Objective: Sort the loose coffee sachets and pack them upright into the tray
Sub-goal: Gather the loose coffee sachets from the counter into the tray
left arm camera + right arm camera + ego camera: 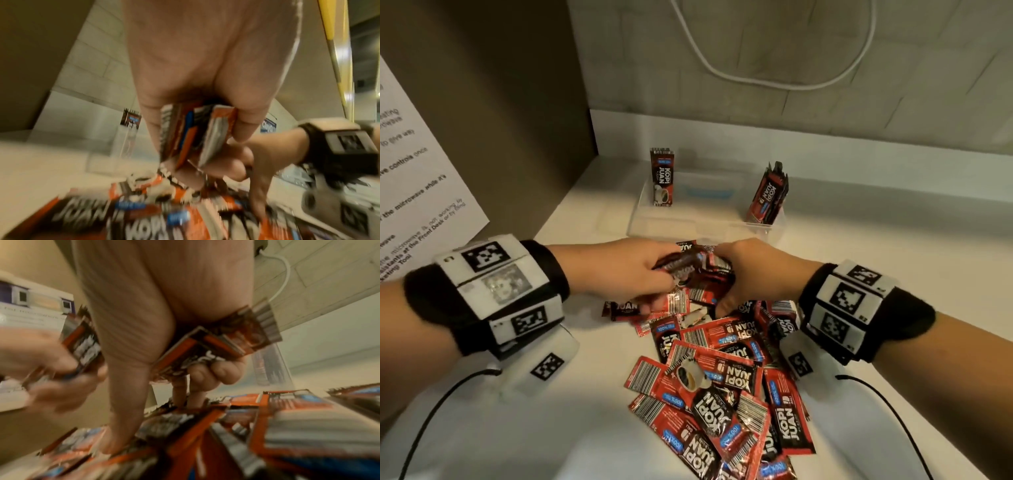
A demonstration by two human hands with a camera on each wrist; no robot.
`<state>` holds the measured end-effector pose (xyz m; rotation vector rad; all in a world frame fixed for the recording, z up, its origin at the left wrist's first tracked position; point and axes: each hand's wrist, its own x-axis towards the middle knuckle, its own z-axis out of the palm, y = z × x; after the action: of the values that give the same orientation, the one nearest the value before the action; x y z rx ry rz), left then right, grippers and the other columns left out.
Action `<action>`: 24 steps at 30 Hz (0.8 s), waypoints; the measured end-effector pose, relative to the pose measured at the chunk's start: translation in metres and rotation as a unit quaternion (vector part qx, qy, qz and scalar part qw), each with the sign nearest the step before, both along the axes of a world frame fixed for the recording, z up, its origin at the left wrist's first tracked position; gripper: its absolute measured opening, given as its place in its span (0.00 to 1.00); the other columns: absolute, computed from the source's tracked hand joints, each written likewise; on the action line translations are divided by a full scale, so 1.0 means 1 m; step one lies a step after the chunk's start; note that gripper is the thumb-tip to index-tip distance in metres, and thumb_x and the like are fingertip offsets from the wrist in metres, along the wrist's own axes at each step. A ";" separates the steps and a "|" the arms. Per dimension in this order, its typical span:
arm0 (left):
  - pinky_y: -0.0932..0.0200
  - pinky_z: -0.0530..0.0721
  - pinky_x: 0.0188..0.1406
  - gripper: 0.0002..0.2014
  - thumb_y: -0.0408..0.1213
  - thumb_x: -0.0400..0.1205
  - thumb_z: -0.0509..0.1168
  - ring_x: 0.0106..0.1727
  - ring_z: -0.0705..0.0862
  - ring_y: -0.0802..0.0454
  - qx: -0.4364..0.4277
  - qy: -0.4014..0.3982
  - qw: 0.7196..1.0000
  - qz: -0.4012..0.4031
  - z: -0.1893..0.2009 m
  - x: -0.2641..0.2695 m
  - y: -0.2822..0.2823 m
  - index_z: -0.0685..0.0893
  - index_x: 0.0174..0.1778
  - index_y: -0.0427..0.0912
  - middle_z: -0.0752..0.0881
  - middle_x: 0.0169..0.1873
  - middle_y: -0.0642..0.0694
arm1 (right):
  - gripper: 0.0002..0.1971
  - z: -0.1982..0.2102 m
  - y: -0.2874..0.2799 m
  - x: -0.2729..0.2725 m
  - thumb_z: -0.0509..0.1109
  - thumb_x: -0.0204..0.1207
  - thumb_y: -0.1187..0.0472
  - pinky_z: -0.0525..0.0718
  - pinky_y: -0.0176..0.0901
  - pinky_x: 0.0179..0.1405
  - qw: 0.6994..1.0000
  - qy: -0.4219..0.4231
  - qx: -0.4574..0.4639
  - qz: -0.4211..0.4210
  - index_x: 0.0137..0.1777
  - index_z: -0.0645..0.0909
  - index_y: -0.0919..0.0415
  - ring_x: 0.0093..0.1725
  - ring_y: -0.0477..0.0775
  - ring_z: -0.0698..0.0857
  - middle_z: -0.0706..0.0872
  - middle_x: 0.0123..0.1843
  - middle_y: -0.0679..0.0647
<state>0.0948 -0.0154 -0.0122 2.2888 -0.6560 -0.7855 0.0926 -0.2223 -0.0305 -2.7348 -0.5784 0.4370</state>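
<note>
A heap of loose red-and-black coffee sachets point(722, 387) lies on the white counter in front of me. Behind it stands a clear plastic tray point(722, 226) with one sachet upright at its left end point(662, 176) and a small bunch leaning at its right end point(768, 195). My left hand point(640, 270) grips a bundle of several sachets point(195, 134) at the far end of the heap. My right hand point(743, 274) holds a few sachets point(218, 344) against its palm with curled fingers, while its thumb point(121, 423) and one finger reach down onto the heap.
A brown cabinet wall point(482, 102) with a printed paper notice point(417, 178) closes off the left side. A white cable point(774, 65) hangs on the tiled back wall. Bare white counter point(893, 246) lies right of the heap and tray.
</note>
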 end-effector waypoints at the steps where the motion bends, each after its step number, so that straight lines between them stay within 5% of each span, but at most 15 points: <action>1: 0.60 0.82 0.32 0.04 0.36 0.85 0.63 0.29 0.83 0.57 -0.007 -0.017 1.000 0.010 0.005 0.001 0.000 0.78 0.47 0.50 0.85 0.28 0.50 | 0.28 -0.003 0.001 0.000 0.86 0.57 0.53 0.76 0.35 0.43 1.000 0.006 -0.004 0.000 0.56 0.79 0.53 0.43 0.44 0.80 0.84 0.49 0.44; 3: 0.62 0.77 0.31 0.02 0.44 0.83 0.65 0.29 0.77 0.60 -0.018 -0.076 0.997 0.022 0.013 0.006 0.000 0.78 0.46 0.52 0.80 0.29 0.53 | 0.29 -0.007 0.003 0.000 0.85 0.58 0.54 0.81 0.41 0.49 1.000 0.004 -0.013 -0.004 0.59 0.80 0.54 0.48 0.48 0.82 0.86 0.55 0.47; 6: 0.56 0.76 0.35 0.06 0.49 0.82 0.66 0.36 0.75 0.56 -0.065 -0.091 0.991 0.067 0.026 0.013 -0.001 0.74 0.46 0.56 0.77 0.37 0.49 | 0.25 -0.004 0.005 0.000 0.82 0.63 0.55 0.78 0.40 0.44 1.000 -0.001 -0.023 -0.002 0.59 0.79 0.55 0.45 0.48 0.80 0.83 0.49 0.45; 9: 0.50 0.78 0.39 0.09 0.48 0.77 0.67 0.43 0.74 0.53 -0.127 -0.025 0.978 0.163 0.035 0.022 -0.009 0.73 0.48 0.57 0.75 0.42 0.46 | 0.14 0.006 0.000 0.001 0.76 0.69 0.58 0.73 0.34 0.33 1.000 0.008 -0.006 -0.022 0.54 0.80 0.55 0.37 0.44 0.78 0.80 0.41 0.44; 14: 0.52 0.75 0.37 0.03 0.39 0.84 0.56 0.35 0.70 0.53 -0.229 0.012 0.942 0.246 0.043 0.041 -0.027 0.68 0.45 0.50 0.71 0.36 0.47 | 0.04 0.026 -0.021 0.004 0.70 0.73 0.64 0.73 0.33 0.24 0.991 -0.019 0.086 -0.098 0.43 0.77 0.60 0.30 0.48 0.79 0.80 0.35 0.51; 16: 0.53 0.73 0.36 0.01 0.38 0.85 0.55 0.37 0.72 0.52 -0.256 0.003 0.930 0.265 0.042 0.051 -0.038 0.68 0.49 0.49 0.72 0.37 0.45 | 0.04 0.032 -0.030 0.008 0.68 0.75 0.65 0.71 0.37 0.25 0.968 -0.038 0.189 -0.160 0.43 0.78 0.65 0.29 0.50 0.75 0.79 0.34 0.54; 19: 0.57 0.71 0.38 0.11 0.38 0.87 0.56 0.45 0.74 0.51 -0.256 -0.026 0.928 0.269 0.037 0.069 -0.056 0.66 0.64 0.46 0.74 0.45 0.44 | 0.05 0.044 -0.039 0.017 0.63 0.78 0.68 0.73 0.35 0.25 0.908 -0.060 0.353 -0.220 0.42 0.76 0.70 0.27 0.49 0.75 0.77 0.32 0.59; 21: 0.61 0.73 0.42 0.17 0.38 0.87 0.57 0.51 0.75 0.51 -0.252 -0.040 0.932 0.259 0.032 0.081 -0.070 0.63 0.71 0.44 0.74 0.51 0.43 | 0.08 0.051 -0.041 0.024 0.60 0.81 0.69 0.75 0.33 0.24 0.853 -0.055 0.459 -0.243 0.39 0.73 0.63 0.26 0.47 0.75 0.73 0.33 0.58; 24: 0.54 0.74 0.58 0.26 0.38 0.88 0.58 0.58 0.73 0.46 -0.219 -0.046 0.940 0.258 0.026 0.097 -0.087 0.56 0.79 0.41 0.72 0.57 0.42 | 0.08 0.054 -0.043 0.039 0.61 0.81 0.63 0.76 0.29 0.34 0.808 -0.093 0.513 -0.276 0.40 0.74 0.54 0.34 0.40 0.75 0.75 0.39 0.49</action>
<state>0.1916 -0.1024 0.0135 1.9531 -0.2119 -0.2493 0.1319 -0.2655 0.0232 -1.7382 0.0169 -0.2550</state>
